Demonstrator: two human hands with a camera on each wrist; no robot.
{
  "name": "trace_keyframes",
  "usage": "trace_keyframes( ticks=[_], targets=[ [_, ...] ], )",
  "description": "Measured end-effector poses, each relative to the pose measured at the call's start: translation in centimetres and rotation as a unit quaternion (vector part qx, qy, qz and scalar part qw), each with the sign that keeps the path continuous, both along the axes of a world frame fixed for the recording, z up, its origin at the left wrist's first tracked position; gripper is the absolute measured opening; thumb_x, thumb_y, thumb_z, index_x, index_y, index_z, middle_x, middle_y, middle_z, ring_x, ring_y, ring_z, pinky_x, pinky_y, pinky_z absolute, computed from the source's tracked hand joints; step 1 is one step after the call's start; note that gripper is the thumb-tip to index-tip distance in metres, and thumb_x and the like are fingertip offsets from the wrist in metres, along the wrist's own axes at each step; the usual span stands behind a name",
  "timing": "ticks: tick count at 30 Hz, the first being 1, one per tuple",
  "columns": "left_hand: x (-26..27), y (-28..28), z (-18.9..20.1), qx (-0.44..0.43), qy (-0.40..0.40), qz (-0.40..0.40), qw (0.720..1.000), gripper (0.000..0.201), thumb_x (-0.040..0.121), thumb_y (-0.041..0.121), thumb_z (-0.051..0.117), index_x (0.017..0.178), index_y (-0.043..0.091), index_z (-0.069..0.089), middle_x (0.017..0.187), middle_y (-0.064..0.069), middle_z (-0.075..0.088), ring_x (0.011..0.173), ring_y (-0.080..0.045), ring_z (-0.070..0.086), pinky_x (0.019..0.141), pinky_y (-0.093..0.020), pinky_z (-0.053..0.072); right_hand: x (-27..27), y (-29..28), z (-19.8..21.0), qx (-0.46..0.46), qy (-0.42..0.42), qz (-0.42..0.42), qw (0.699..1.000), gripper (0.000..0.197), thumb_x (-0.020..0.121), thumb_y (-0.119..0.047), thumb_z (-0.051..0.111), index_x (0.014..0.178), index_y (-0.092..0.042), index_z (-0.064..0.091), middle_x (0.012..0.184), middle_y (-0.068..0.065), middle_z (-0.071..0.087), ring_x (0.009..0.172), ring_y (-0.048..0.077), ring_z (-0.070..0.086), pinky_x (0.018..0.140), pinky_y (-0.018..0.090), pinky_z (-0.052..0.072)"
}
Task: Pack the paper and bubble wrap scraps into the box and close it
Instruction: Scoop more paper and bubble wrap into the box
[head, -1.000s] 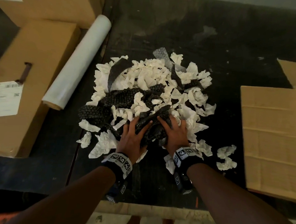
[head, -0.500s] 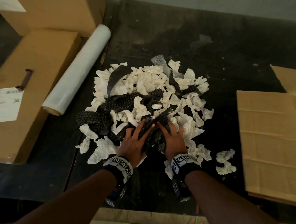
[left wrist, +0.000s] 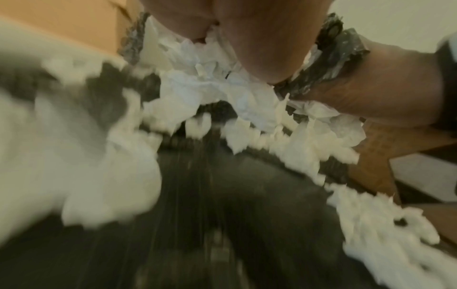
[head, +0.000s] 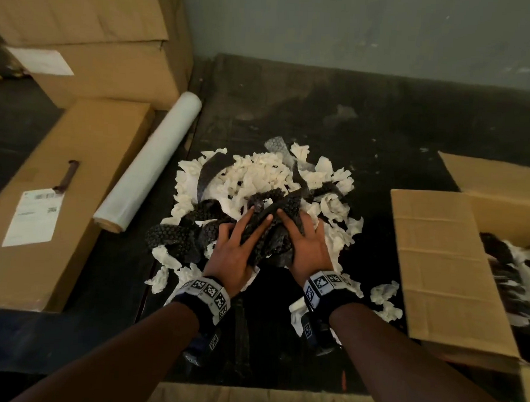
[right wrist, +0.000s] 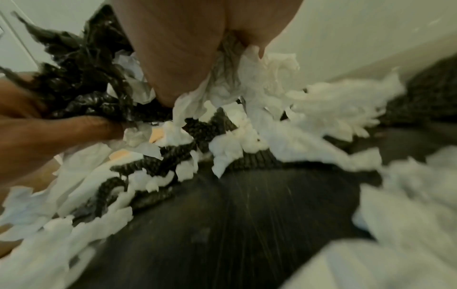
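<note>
A heap of white paper scraps [head: 259,176] mixed with black bubble wrap strips lies in the middle of the dark table [head: 384,130]. My left hand [head: 236,248] and right hand [head: 309,246] grip one bundle of black bubble wrap [head: 274,232] and paper between them at the heap's near edge. From the left wrist, my left hand [left wrist: 259,48] has paper under its palm. From the right wrist, my right hand [right wrist: 178,54] grips black bubble wrap [right wrist: 81,78] and paper. The open cardboard box [head: 439,256] stands at the right, with scraps [head: 515,269] inside.
A roll of clear film [head: 149,164] lies left of the heap, beside a long labelled carton [head: 74,175]. Bigger cartons [head: 97,38] are stacked at the back left. A few loose paper scraps [head: 384,296] lie beside the box flap. A grey wall closes the far side.
Both hands have drawn together around the black bubble wrap and gathered it up off the heap's near edge. The view has tilted, bringing the box's inside into sight.
</note>
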State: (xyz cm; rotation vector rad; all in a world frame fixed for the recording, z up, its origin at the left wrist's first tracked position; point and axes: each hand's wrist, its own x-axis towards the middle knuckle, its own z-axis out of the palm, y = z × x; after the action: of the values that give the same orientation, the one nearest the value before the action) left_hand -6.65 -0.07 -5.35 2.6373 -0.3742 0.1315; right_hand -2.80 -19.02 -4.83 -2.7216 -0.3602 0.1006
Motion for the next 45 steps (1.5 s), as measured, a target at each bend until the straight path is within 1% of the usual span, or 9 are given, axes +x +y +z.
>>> trace_keyframes(
  ticks=[4, 11, 18, 22, 25, 28, 34, 40, 45],
  targets=[
    [1.2, 0.4, 4.7, 0.013, -0.036, -0.01, 0.999, 0.097, 0.085, 0.017, 0.069, 0.161, 0.037, 0.012, 0.165, -0.006, 0.012, 0.116, -0.031, 0.032, 0.104, -0.048, 0.043, 0.5, 0.0, 5.3, 0.017, -0.034, -0.006, 0.999, 0.084, 0.088, -0.051, 0.063, 0.158, -0.04, 0.018, 0.159, 0.012, 0.023, 0.139, 0.046, 0.026, 0.116, 0.052, 0.034],
    [3.6, -0.7, 12.4, 0.009, -0.096, -0.025, 0.995, 0.094, 0.089, 0.02, 0.068, 0.159, 0.043, 0.01, 0.164, 0.005, 0.002, 0.123, -0.024, 0.024, 0.1, -0.04, 0.046, 2.0, -1.4, 13.0, 0.023, -0.13, -0.004, 0.991, 0.09, 0.086, -0.043, 0.073, 0.157, -0.044, 0.017, 0.165, 0.005, -0.009, 0.148, 0.04, 0.012, 0.115, 0.054, 0.035],
    [6.2, -6.4, 18.9, -0.034, -0.157, -0.075, 0.984, 0.093, 0.088, 0.014, 0.067, 0.16, 0.041, 0.014, 0.165, 0.002, 0.009, 0.123, -0.03, 0.03, 0.104, -0.045, 0.043, 2.0, -7.1, 20.5, 0.048, -0.255, -0.043, 0.965, 0.082, 0.083, -0.047, 0.072, 0.154, -0.037, 0.034, 0.167, 0.007, -0.013, 0.142, 0.043, 0.024, 0.109, 0.047, 0.037],
    [7.4, -12.4, 22.9, -0.045, -0.183, -0.116, 0.975, 0.093, 0.088, 0.015, 0.065, 0.16, 0.042, 0.013, 0.165, 0.004, 0.007, 0.126, -0.031, 0.029, 0.106, -0.048, 0.042, 1.9, -13.1, 24.0, 0.019, -0.321, -0.059, 0.945, 0.071, 0.09, -0.04, 0.065, 0.154, -0.033, 0.037, 0.168, 0.009, 0.0, 0.131, 0.047, 0.039, 0.102, 0.049, 0.047],
    [7.6, -18.6, 25.0, -0.044, -0.208, -0.152, 0.965, 0.092, 0.087, 0.017, 0.066, 0.159, 0.042, 0.015, 0.164, 0.004, 0.007, 0.129, -0.034, 0.026, 0.108, -0.052, 0.039, 1.4, -19.4, 25.5, -0.029, -0.313, -0.094, 0.945, 0.073, 0.091, -0.042, 0.061, 0.157, -0.03, 0.03, 0.169, 0.002, 0.003, 0.135, 0.049, 0.036, 0.111, 0.054, 0.038],
    [7.5, -22.8, 25.9, -0.043, -0.208, -0.165, 0.963, 0.094, 0.088, 0.019, 0.067, 0.159, 0.044, 0.011, 0.163, 0.006, 0.005, 0.131, -0.033, 0.023, 0.107, -0.052, 0.042, 0.8, -23.5, 26.1, -0.072, -0.305, -0.111, 0.943, 0.077, 0.092, -0.045, 0.059, 0.158, -0.03, 0.024, 0.169, 0.001, -0.003, 0.143, 0.045, 0.03, 0.114, 0.059, 0.032],
    [5.2, -36.4, 25.1, -0.034, -0.189, -0.205, 0.96, 0.09, 0.09, 0.025, 0.065, 0.159, 0.043, 0.008, 0.165, 0.002, 0.006, 0.131, -0.032, 0.023, 0.111, -0.05, 0.037, -4.0, -36.6, 26.2, -0.071, -0.273, -0.161, 0.946, 0.078, 0.089, -0.047, 0.062, 0.158, -0.031, 0.027, 0.168, -0.001, 0.003, 0.133, 0.047, 0.033, 0.108, 0.053, 0.039],
    [2.7, -47.7, 20.3, 0.029, -0.151, -0.226, 0.962, 0.091, 0.091, 0.044, 0.066, 0.159, 0.043, 0.005, 0.162, -0.001, 0.012, 0.126, -0.031, 0.033, 0.104, -0.047, 0.045, -7.2, -48.5, 21.9, -0.106, -0.167, -0.164, 0.966, 0.092, 0.084, -0.06, 0.065, 0.159, -0.033, 0.018, 0.168, -0.003, -0.006, 0.143, 0.044, 0.026, 0.119, 0.05, 0.019],
    [1.4, -52.3, 17.0, 0.14, -0.079, -0.231, 0.96, 0.088, 0.094, 0.056, 0.051, 0.16, 0.038, -0.005, 0.163, -0.006, 0.012, 0.128, -0.034, 0.031, 0.112, -0.047, 0.036, -7.8, -53.5, 18.2, -0.122, -0.083, -0.149, 0.978, 0.077, 0.09, -0.046, 0.061, 0.157, -0.026, 0.028, 0.167, 0.01, 0.011, 0.142, 0.044, 0.03, 0.12, 0.051, 0.024]
  ],
)
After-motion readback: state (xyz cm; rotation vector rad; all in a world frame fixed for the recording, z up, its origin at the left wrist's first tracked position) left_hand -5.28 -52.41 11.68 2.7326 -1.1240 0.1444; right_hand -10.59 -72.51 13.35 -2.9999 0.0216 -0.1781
